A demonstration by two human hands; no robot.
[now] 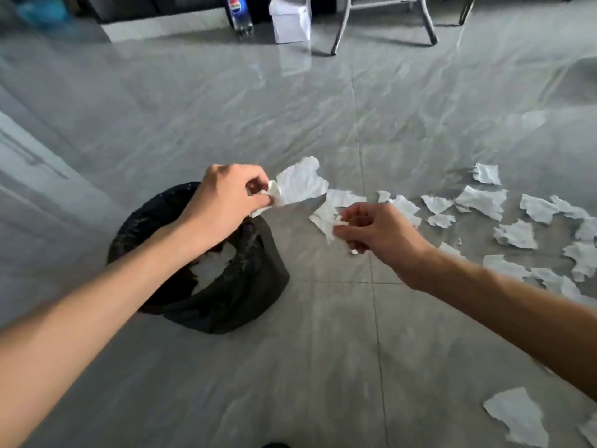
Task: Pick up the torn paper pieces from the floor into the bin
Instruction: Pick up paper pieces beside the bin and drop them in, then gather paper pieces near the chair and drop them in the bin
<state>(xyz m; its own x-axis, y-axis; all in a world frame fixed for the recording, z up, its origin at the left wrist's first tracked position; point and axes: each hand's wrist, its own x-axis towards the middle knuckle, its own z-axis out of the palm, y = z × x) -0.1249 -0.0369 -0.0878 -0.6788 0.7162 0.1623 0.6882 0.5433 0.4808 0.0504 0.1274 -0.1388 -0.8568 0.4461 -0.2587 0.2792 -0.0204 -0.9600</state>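
Head view, entries left to right.

1. Bin [245, 305]: stands on the floor [323, 367], left of centre, lined with a black bag [268, 270]. White scraps [210, 270] show inside its mouth. The bag sits slack and creased round the rim. Risk: a drooping fold may catch or deflect a falling piece.

2. Left hand [223, 205]: above the bin's far rim. Grip: thumb and fingers curled in a pinch on one end of a large scrap [300, 184]. The scrap juts rightward past the rim, over bare floor. Risk: if released here, most of it hangs outside the mouth, so it probably lands beside the bin. Thin paper also drifts as it drops.

3. Right hand [378, 231]: right of the bin, clear of it, above the floor. Grip: fingertips pinched on the edge of a smaller scrap [324, 218]. A white bit shows under the palm; cannot tell whether it is held. Risk: so slight an edge hold may slip or tear on the way across to the bin.

4. Loose scraps [481, 202]: many, spread over the floor to the right, some overlapping. Risk: flat pieces on glossy tile may slide away from fingertips rather than lift.

5. Lone scrap [517, 415]: lower right, well apart from the rest. Risk: easily overlooked.
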